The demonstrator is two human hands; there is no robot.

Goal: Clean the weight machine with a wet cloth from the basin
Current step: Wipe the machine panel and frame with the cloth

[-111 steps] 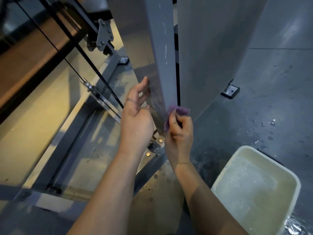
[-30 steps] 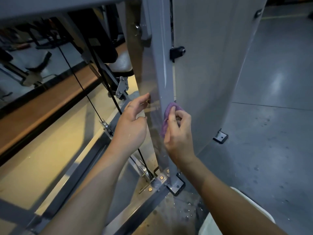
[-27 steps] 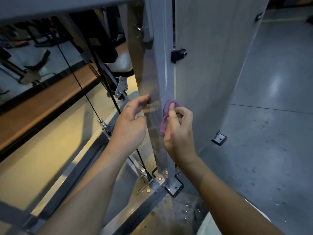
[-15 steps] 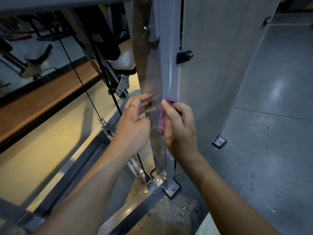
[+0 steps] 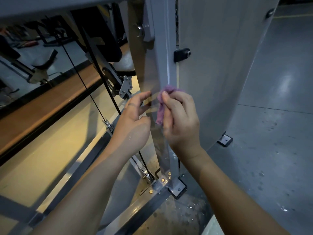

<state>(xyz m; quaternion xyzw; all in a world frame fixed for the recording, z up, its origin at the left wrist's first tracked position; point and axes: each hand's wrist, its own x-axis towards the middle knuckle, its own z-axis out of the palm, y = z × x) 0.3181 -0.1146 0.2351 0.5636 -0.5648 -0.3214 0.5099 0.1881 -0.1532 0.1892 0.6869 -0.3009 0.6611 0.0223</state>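
Up against the weight machine [image 5: 220,73], halfway up its grey upright post [image 5: 166,56]: pinching the purple cloth [image 5: 160,112] in the right grip [image 5: 181,121], thumb and curled fingers clenched round the bunched fabric. Pressing it to the post's front edge, just beside the clear panel [image 5: 152,78]. Over on the other side, left grip [image 5: 133,126] released, grasping nothing, fingers loosely bent, index tip touching that clear panel. Beyond the left wrist, thin black cable [image 5: 89,95] slanting down to a small pulley [image 5: 108,125]. Down by the foot plate [image 5: 177,189], water drops scattered over the floor [image 5: 271,167]. Right at the bottom edge, just a pale corner of the basin [image 5: 210,226], well apart from the cloth.
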